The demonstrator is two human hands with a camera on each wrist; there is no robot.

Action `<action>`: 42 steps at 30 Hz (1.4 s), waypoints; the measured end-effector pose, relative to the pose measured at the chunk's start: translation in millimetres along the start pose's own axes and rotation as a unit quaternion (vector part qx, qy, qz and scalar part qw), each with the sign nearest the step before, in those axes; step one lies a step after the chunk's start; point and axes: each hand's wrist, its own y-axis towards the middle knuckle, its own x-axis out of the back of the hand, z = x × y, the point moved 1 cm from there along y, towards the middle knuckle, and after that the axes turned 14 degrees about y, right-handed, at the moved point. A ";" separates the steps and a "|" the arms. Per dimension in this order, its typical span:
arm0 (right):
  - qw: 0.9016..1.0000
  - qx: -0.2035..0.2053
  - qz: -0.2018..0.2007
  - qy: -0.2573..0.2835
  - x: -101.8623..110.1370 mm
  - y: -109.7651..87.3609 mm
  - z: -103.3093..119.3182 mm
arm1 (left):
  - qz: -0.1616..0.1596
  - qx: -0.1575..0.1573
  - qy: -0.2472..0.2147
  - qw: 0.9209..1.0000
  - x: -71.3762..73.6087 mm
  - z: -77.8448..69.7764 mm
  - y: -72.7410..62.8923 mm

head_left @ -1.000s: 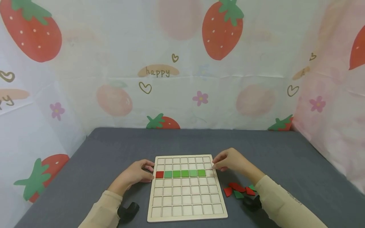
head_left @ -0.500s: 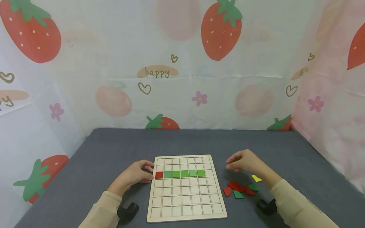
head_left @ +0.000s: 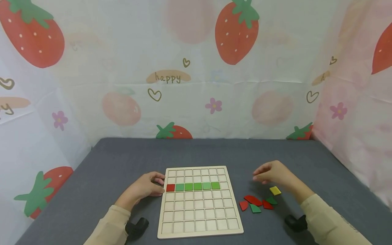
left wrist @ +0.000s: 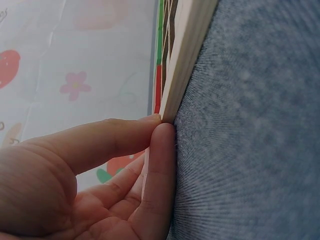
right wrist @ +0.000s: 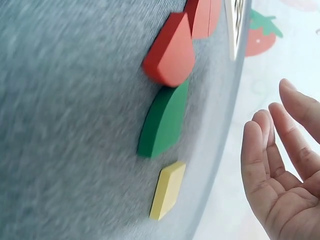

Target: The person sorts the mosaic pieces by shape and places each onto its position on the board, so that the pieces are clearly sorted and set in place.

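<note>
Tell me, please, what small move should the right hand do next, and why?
I would probably lower the right hand to the yellow square and pinch it. The hand looks empty and hovers near this piece, which seems the only square among the loose pieces. On the board, the coloured row has one bare cell at its right end, where it might fit.

In the head view, toward seven o'clock, the left sleeve (head_left: 107, 226) is long, light beige and a little wrinkled; below its cuff sits a curved black piece (head_left: 138, 227). Toward four o'clock, the right sleeve (head_left: 329, 216) has the same beige, a dark marking (head_left: 345, 223) too small to read, and a similar black attachment (head_left: 295, 223).
</note>
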 end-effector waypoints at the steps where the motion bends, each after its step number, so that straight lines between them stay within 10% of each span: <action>1: 1.000 0.000 -0.003 -0.004 1.5 -0.6 -1.1 | 0.000 0.001 -0.001 1.000 0.0 -0.2 -0.1; 42: 0.998 -0.057 -0.002 -0.021 52.7 -21.1 -44.0 | 0.000 0.004 -0.003 1.000 0.5 1.5 0.4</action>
